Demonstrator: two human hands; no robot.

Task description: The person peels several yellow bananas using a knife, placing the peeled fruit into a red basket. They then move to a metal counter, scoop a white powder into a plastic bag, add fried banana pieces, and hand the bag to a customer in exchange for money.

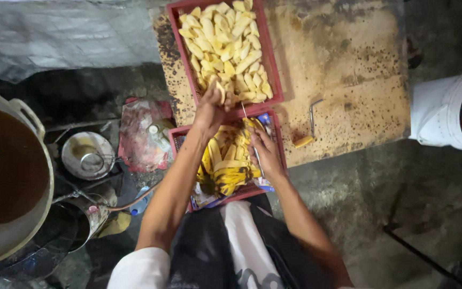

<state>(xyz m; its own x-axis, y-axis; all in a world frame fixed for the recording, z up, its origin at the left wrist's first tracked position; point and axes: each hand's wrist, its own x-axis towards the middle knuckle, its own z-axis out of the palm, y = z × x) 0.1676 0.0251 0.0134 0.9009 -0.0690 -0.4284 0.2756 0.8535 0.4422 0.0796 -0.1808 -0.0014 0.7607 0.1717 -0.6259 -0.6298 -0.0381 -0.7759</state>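
Bananas, peeled and pale, fill a red basket (274,64) at the far end of a stained board counter (348,69). The person's left hand (212,109) reaches to that basket's near edge, fingers closed around one peeled banana (221,92) that touches the heap. The right hand (263,152) rests over a second red basket (180,140) just in front of the body, heaped with yellow unpeeled bananas (230,168); it seems to grip a thin blade, though the grasp is blurred. A small peeler (308,126) lies on the counter to the right. A large pot of brown liquid (6,171) sits well to the left. The step looks like dropping a finished fruit; the next move would call for letting it go and taking an unpeeled one.
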